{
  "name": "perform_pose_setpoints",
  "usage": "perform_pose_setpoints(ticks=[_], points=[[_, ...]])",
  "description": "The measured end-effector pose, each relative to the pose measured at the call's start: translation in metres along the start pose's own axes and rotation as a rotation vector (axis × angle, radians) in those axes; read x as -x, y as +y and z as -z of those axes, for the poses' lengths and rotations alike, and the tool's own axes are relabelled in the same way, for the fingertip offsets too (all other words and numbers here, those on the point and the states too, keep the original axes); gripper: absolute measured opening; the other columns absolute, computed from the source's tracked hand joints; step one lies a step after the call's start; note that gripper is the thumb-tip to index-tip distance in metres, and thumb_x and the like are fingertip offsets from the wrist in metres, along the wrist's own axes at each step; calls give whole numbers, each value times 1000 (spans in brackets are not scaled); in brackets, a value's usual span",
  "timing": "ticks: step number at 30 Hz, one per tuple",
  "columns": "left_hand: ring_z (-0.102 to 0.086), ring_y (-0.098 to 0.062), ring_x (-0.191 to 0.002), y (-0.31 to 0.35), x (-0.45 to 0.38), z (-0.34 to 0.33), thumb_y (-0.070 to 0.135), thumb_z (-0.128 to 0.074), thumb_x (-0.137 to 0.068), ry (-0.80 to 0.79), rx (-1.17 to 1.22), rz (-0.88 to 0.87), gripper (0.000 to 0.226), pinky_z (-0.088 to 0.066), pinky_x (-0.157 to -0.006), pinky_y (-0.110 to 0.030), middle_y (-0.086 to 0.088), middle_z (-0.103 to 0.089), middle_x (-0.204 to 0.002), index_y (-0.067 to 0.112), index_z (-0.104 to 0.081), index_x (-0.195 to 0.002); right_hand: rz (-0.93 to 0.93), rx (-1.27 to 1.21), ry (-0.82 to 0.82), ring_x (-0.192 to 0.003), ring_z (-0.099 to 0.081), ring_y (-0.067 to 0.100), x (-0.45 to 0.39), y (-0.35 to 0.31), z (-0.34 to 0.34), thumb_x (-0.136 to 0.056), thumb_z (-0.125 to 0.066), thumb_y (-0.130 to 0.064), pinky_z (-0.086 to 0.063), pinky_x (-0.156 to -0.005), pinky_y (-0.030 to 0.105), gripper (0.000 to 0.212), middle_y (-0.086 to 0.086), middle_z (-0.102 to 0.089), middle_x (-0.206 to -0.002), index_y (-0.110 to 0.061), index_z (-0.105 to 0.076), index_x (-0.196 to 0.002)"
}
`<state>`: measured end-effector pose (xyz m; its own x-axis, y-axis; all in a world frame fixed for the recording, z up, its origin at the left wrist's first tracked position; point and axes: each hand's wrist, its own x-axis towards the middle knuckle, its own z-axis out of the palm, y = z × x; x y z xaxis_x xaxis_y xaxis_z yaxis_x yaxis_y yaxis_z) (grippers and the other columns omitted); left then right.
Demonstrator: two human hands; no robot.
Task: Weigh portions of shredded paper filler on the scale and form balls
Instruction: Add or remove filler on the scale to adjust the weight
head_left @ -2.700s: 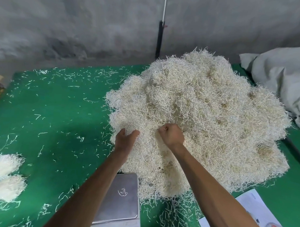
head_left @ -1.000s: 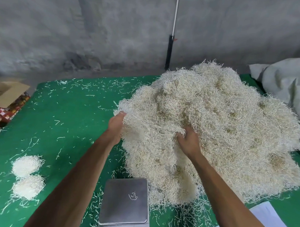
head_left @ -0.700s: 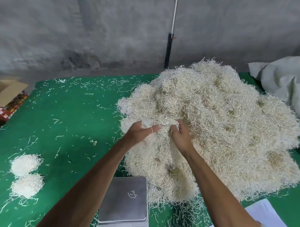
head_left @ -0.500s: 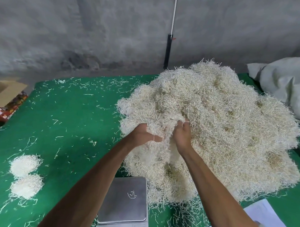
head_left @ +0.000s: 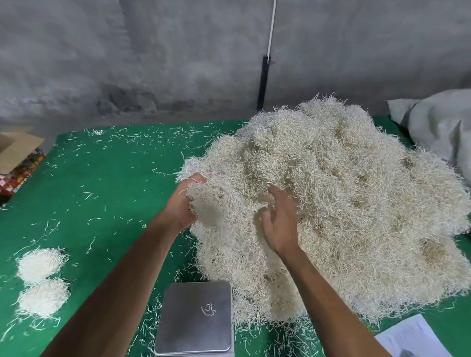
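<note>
- Shredded paper filler pile [head_left: 348, 209]: covers the centre and right of the green desk [head_left: 116, 190].
- Left hand [head_left: 182, 203]: at frame centre, fingers closed around a clump of filler [head_left: 215, 201] at the pile's left edge.
- Right hand [head_left: 279, 220]: fingers spread and loosely curled against the pile, gripping nothing.
- Scale [head_left: 196, 318]: lower centre, steel platform carrying one stray strand.
- Two formed balls [head_left: 42, 281]: lower left, touching each other.
</note>
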<state>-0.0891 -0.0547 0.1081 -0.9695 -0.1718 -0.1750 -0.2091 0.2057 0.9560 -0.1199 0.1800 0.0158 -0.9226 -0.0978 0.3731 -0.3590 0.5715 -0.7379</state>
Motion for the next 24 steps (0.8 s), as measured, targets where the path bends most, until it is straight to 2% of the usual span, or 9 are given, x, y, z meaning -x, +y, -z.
perform_pose_setpoints(ticks=[3, 5, 8, 11, 13, 15, 17, 21, 24], points=[[-63, 0, -56, 11, 1, -1, -5, -56, -95, 37, 113, -22, 20, -51, -54, -19, 4, -67, -70, 11, -55, -83, 261, 261, -240, -144, -41, 26, -1, -3, -10, -93, -30, -83, -22, -121, 51, 86, 6, -46, -158, -26, -32, -157], [-67, -5, -54, 20, 2, -6, 4, -49, -100, 78, 221, 11, 21, -53, -58, -28, -2, -66, -76, 14, -58, -84, 285, 395, -378, -143, -44, 28, 0, -7, -20, -89, -37, -87, -15, -125, 50, 97, 12, -51, -153, -22, -25, -160], [-72, -23, -67, 29, 2, -9, 1, -47, -99, 1, 260, -36, 29, -59, -61, -32, -11, -69, -75, 10, -63, -77, 234, 370, -341, -117, -63, 24, -1, -7, -28, -95, -59, -61, -21, -127, 48, 81, 6, -70, -112, -16, -33, -156], [-70, -24, -66, 23, 4, -2, 8, -50, -96, -30, 287, -25, 38, -59, -63, -32, -5, -67, -68, 16, -66, -62, 159, 347, -317, -93, -60, 20, -4, -4, -21, -97, -67, -39, -45, -107, 46, 48, 3, -65, -103, -11, -57, -135], [-68, -24, -73, 14, -2, 3, 8, -61, -92, 30, 84, 61, 11, -57, -61, -29, -5, -67, -81, 11, -71, -89, 42, 232, -298, -83, -57, 16, -6, -4, -14, -99, -64, -34, -52, -86, 36, 42, 6, -64, -110, -8, -58, -132], [-64, -23, -75, -1, -9, 2, 16, -78, -83, 86, -206, 132, 43, -55, -56, -26, -11, -66, -91, -5, -59, -116, -46, 89, -290, -61, -54, 6, -8, -7, -8, -102, -61, -29, -50, -69, 29, 43, 5, -68, -101, -10, -55, -139], [-68, -25, -78, -8, -6, -9, 37, -87, -73, -91, -306, 136, 67, -61, -67, -34, -15, -70, -96, -7, -58, -114, -37, 12, -274, -42, -47, 2, -10, -11, -6, -101, -59, -19, -51, -60, 27, 40, -2, -69, -88, -15, -55, -141], [-64, -12, -80, -16, 3, -34, 68, -85, -56, -231, -577, 99, 101, -53, -60, -27, -4, -69, -103, 1, -54, -124, -21, -42, -212, -50, -43, 2, -14, -20, -9, -94, -54, 0, -40, -52, 23, 24, -8, -56, -86, -14, -58, -112], [-66, -11, -75, -24, -4, -40, 52, -85, -71, -176, -575, 79, 72, -59, -61, -31, -5, -70, -95, 4, -55, -116, -23, 103, -217, -69, -48, 12, -14, -18, -7, -87, -56, 7, -41, -57, 27, 23, -6, -50, -85, -10, -56, -102]])
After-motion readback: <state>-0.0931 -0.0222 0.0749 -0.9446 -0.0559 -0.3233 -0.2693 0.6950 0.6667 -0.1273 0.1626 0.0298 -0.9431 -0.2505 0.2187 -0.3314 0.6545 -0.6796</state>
